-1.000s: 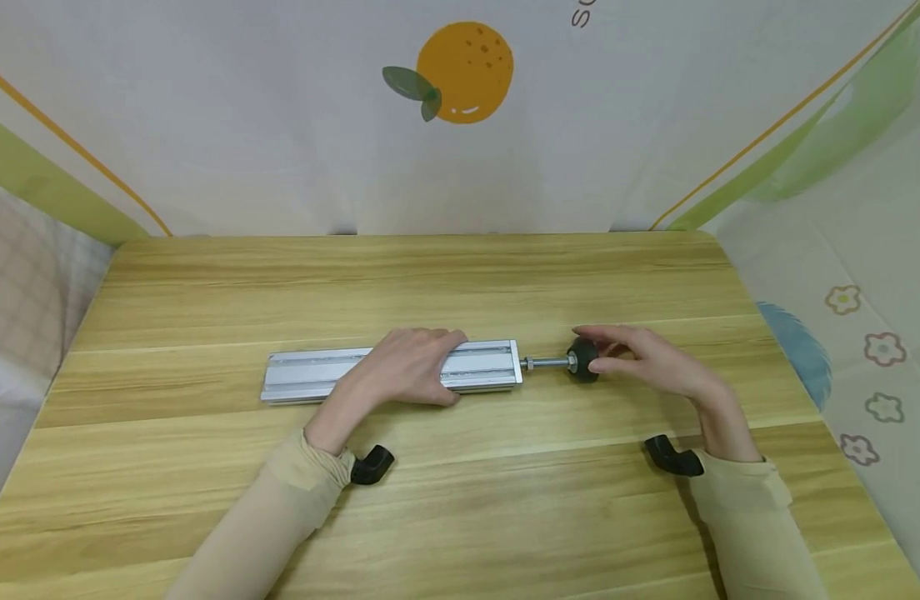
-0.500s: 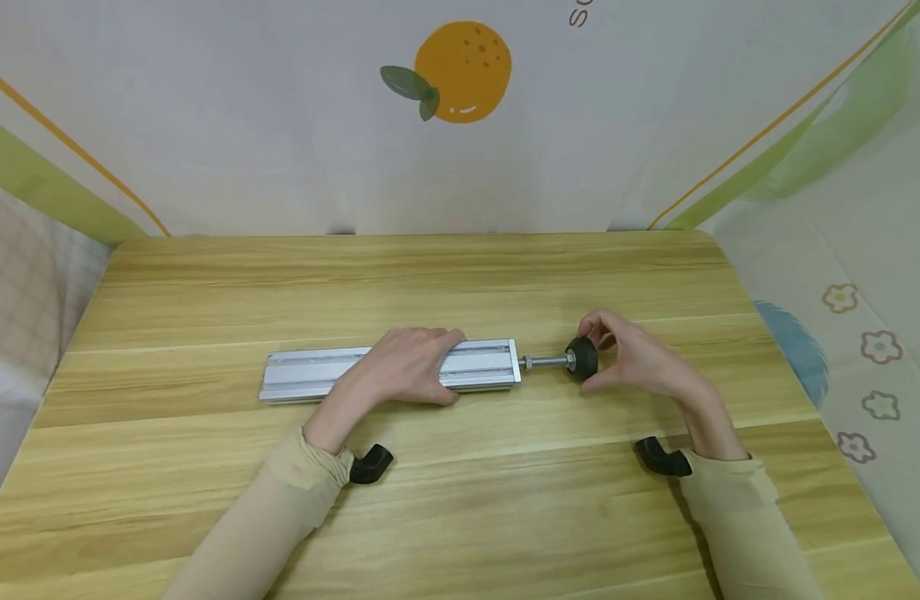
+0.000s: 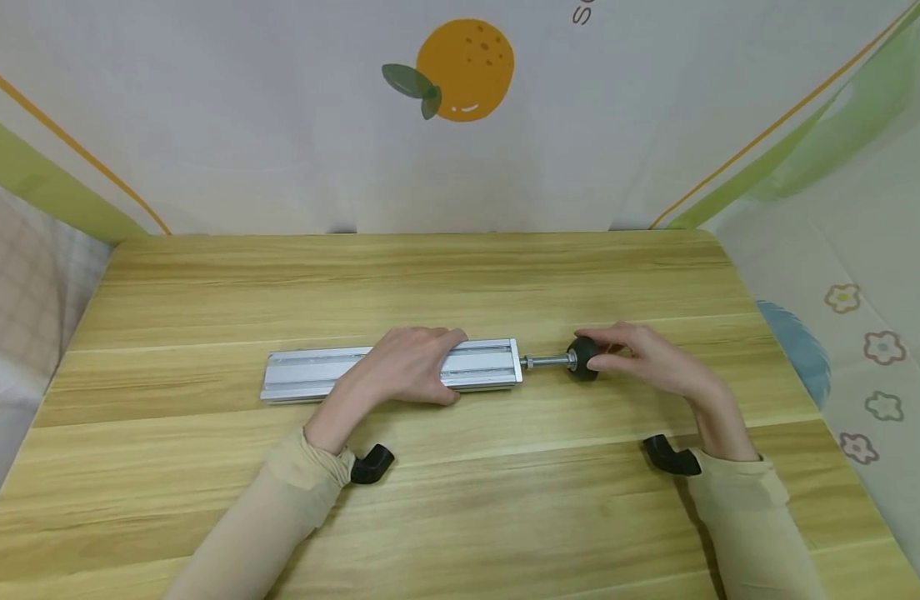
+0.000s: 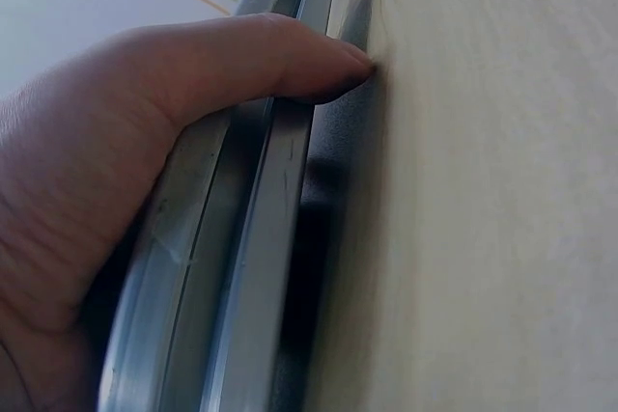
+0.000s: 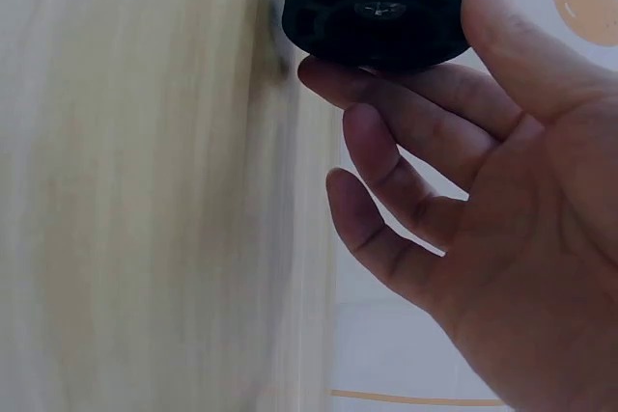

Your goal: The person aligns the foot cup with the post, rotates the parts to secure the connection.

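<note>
A silver aluminium profile (image 3: 310, 377) with long slots lies across the middle of the table. My left hand (image 3: 402, 367) grips it from above, and in the left wrist view the thumb (image 4: 280, 60) wraps over its near side. Out of the profile's right end plate runs a threaded rod (image 3: 552, 362) with nuts on it. At the rod's outer end is a round black levelling foot (image 3: 582, 359), whose hollow underside shows in the right wrist view. The thumb and fingers of my right hand (image 3: 643, 357) pinch the foot's rim; the other fingers are loosely bent below it.
The wood-grain table (image 3: 460, 283) reaches back to a white curtain (image 3: 265, 125) printed with an orange. Curved black pieces (image 3: 372, 464) stick out at both sleeve cuffs. More printed cloth (image 3: 872, 250) hangs at the right side.
My right hand turned round the levelling foot, with thumb and fingers spread wider half a second ago, and now pinches it as at first. My left hand and the profile stayed put.
</note>
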Demonstrator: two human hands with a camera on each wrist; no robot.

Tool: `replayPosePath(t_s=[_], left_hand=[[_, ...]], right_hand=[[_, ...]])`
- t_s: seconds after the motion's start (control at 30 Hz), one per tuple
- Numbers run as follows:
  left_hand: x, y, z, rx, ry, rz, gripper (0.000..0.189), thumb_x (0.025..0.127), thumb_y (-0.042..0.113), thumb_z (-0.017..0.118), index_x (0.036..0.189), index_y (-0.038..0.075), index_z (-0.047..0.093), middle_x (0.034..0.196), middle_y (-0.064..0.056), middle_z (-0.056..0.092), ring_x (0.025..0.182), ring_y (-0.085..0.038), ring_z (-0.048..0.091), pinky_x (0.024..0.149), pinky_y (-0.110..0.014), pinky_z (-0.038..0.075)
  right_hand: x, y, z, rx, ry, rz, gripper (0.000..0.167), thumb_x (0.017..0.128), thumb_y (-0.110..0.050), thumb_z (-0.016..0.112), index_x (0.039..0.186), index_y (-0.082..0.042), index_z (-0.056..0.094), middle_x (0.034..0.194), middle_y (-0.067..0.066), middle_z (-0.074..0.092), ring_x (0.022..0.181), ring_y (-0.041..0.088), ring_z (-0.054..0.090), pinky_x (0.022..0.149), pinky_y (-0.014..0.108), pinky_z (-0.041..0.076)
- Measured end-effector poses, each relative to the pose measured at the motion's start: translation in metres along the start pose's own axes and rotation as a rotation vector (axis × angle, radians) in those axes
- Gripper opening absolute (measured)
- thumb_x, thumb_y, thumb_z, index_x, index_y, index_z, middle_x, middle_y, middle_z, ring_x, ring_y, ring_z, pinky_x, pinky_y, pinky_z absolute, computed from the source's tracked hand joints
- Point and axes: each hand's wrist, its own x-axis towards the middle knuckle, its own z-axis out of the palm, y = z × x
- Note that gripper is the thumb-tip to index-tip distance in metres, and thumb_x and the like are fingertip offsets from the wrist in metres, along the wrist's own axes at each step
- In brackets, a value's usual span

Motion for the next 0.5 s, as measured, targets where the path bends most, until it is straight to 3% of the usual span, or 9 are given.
replayPosePath(t_s=[0.23, 0.4, 0.5], left_hand=[[0.0008, 0.0007, -0.0006, 0.007, -0.013, 0.001, 0.073, 0.075, 0.047, 0.081, 0.136, 0.016, 0.057, 0.109, 0.002, 0.073, 0.080, -0.013, 0.063, 0.075, -0.039, 0.057], [0.0005, 0.0008, -0.0009, 0.003, -0.009, 0.002, 0.071, 0.074, 0.047, 0.081, 0.134, 0.016, 0.057, 0.107, 0.003, 0.072, 0.080, -0.014, 0.062, 0.075, -0.039, 0.057], [0.0001, 0.0010, -0.0018, 0.003, -0.014, -0.003, 0.072, 0.074, 0.047, 0.081, 0.135, 0.016, 0.056, 0.108, 0.002, 0.072, 0.081, -0.014, 0.062, 0.074, -0.039, 0.056]], right_hand=[[0.0005, 0.0020, 0.0008, -0.017, 0.013, -0.032, 0.058, 0.099, -0.029, 0.068, 0.151, -0.010, 0.052, 0.146, 0.013, 0.061, 0.110, 0.018, 0.062, 0.092, 0.032, 0.054], [0.0051, 0.0000, 0.0037, 0.042, 0.050, -0.059, 0.072, 0.078, -0.020, 0.089, 0.139, -0.007, 0.053, 0.135, 0.011, 0.061, 0.110, 0.021, 0.057, 0.101, 0.041, 0.053], [0.0086, -0.0013, 0.0071, 0.067, 0.055, -0.069, 0.076, 0.069, -0.014, 0.095, 0.129, -0.006, 0.050, 0.127, 0.010, 0.058, 0.108, 0.023, 0.055, 0.102, 0.043, 0.052]])
